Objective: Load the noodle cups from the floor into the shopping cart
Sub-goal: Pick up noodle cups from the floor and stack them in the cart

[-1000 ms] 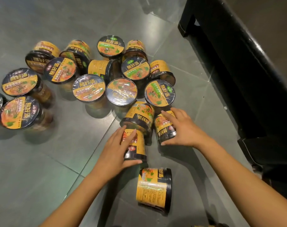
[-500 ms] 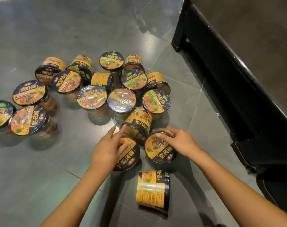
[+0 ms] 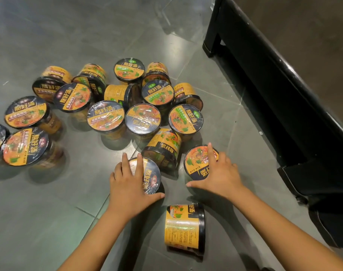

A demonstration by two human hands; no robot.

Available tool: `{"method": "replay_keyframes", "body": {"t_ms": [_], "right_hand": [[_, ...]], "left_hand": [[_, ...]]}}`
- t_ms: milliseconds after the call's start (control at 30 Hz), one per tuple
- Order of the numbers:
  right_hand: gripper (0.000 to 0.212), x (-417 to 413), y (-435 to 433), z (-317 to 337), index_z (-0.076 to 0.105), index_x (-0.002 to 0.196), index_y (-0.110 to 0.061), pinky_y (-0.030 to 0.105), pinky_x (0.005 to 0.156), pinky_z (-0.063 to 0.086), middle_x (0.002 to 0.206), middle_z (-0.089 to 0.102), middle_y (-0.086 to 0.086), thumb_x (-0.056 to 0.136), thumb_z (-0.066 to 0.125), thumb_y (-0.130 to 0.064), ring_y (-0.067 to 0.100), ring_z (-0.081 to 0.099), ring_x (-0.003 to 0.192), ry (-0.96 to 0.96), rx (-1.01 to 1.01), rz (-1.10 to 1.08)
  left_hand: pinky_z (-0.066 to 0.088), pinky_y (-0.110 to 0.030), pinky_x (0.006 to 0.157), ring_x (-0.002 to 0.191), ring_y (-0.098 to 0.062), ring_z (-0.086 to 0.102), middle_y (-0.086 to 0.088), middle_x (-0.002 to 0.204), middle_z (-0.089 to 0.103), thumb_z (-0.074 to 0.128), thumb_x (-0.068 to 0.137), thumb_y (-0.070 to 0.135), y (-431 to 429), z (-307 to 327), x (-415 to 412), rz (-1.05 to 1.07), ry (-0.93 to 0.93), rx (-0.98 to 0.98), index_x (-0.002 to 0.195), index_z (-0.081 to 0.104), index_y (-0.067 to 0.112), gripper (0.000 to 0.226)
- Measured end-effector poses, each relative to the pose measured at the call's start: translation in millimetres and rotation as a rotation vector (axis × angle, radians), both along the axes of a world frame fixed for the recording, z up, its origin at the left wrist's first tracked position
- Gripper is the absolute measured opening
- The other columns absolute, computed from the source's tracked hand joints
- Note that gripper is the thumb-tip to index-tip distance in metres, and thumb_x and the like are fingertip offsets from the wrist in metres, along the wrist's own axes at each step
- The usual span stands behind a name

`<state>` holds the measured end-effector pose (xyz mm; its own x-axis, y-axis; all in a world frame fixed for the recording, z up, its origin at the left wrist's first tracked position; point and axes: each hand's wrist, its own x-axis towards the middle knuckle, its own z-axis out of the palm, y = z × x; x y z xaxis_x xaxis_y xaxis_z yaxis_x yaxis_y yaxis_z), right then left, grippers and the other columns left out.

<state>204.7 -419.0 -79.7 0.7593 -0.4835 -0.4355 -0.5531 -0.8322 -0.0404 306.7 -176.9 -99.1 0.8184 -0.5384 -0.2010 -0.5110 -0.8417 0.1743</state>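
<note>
Noodle cups (image 3: 106, 116) observed, all on the grey floor (image 3: 49, 212). My left hand (image 3: 127, 184) grips the left cup (image 3: 154, 177) from above, fingers spread over the lid and thumb at its near rim. My right hand (image 3: 219, 173) spans the right cup (image 3: 198, 159) likewise. A tipped cup (image 3: 184, 227) lies at 6 o'clock of them, the remaining cups at 11 o'clock, a black frame (image 3: 274, 79) at 2 o'clock.

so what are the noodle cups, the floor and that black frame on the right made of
Noodle cups: seemingly printed paper or plastic under glossy clear shrink film, which wrinkles and glares. Floor: polished grey tile, stone or ceramic, with grout lines and soft reflections. Black frame: glossy painted metal or plastic, with a bright highlight along its edge.
</note>
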Motion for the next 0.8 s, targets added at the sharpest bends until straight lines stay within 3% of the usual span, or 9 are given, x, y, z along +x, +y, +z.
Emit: {"method": "replay_keyframes", "body": {"t_ms": [200, 367, 467, 600, 800], "right_hand": [[0.129, 1.1, -1.7, 0.6, -0.005, 0.152, -0.027, 0.036, 0.1, 0.041, 0.129, 0.031, 0.005, 0.057, 0.066, -0.079, 0.024, 0.038, 0.123, -0.214, 0.148, -0.059], [0.13, 11.3, 1.7, 49.4, -0.007, 0.152, -0.029, 0.039, 0.101, 0.04, 0.129, 0.033, 0.004, 0.055, 0.058, -0.085, 0.022, 0.036, 0.125, -0.2, 0.169, -0.045], [0.131, 13.0, 15.4, 113.8, -0.012, 0.152, -0.027, 0.041, 0.1, 0.035, 0.128, 0.037, 0.004, 0.051, 0.039, -0.093, 0.023, 0.034, 0.123, -0.131, 0.109, 0.003], [0.134, 8.9, 37.9, 226.3, -0.009, 0.153, -0.023, 0.041, 0.096, 0.036, 0.124, 0.04, 0.004, 0.05, 0.035, -0.096, 0.023, 0.036, 0.119, -0.087, 0.104, 0.071], [0.133, -7.9, 79.4, 389.4, 0.022, 0.152, -0.011, 0.044, 0.079, 0.044, 0.102, 0.053, 0.01, 0.051, 0.038, -0.097, 0.031, 0.049, 0.097, -0.051, 0.071, 0.161]], "left_hand": [[0.047, -0.047, 0.084, 0.108, -0.04, 0.046, -0.019, 0.131, 0.043, 0.052, 0.049, 0.079, -5.0, 11.4, 7.0, 0.046, 0.021, -0.067, 0.144, 0.037, 0.019, 0.113], [0.045, -0.048, 0.089, 0.11, -0.041, 0.044, -0.018, 0.132, 0.039, 0.058, 0.049, 0.076, -3.1, 67.0, 16.2, 0.125, 0.056, -0.086, 0.146, 0.033, 0.022, 0.114], [0.044, -0.05, 0.092, 0.112, -0.043, 0.044, -0.019, 0.134, 0.039, 0.059, 0.05, 0.077, 6.8, 133.6, 12.7, 0.198, 0.097, -0.072, 0.148, 0.03, 0.023, 0.115], [0.045, -0.051, 0.093, 0.112, -0.043, 0.045, -0.018, 0.135, 0.038, 0.06, 0.05, 0.077, 29.1, 239.8, 3.2, 0.238, 0.141, -0.061, 0.148, 0.029, 0.022, 0.116], [0.044, -0.051, 0.093, 0.114, -0.044, 0.044, -0.022, 0.135, 0.04, 0.057, 0.048, 0.078, 65.4, 416.1, -19.6, 0.32, 0.187, -0.041, 0.148, 0.029, 0.021, 0.118]]}}
